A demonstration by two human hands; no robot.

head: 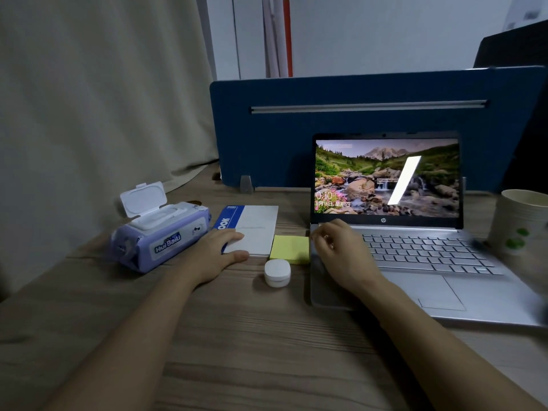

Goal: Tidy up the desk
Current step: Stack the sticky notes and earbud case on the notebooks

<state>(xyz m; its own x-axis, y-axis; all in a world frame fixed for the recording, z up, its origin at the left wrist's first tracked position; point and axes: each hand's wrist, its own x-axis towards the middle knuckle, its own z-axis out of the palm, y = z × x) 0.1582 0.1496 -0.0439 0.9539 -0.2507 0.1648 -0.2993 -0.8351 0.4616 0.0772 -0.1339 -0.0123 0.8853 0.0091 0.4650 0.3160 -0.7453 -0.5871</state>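
Notebook (255,229): long axis runs toward worktop's (237,336) far edge.
Left hand (219,250): grip apart, flat on notebook.
Right hand (341,250): grip curled together, on laptop's (444,262) left edge.

one head-worn camera looks forward and down, close over the wooden counter (267,336), facing the far blue divider (355,129).

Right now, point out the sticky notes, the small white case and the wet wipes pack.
sticky notes (290,249): head view, middle of the yellow top sheet.
small white case (277,273): head view, centre of its lid.
wet wipes pack (166,241): head view, front label.
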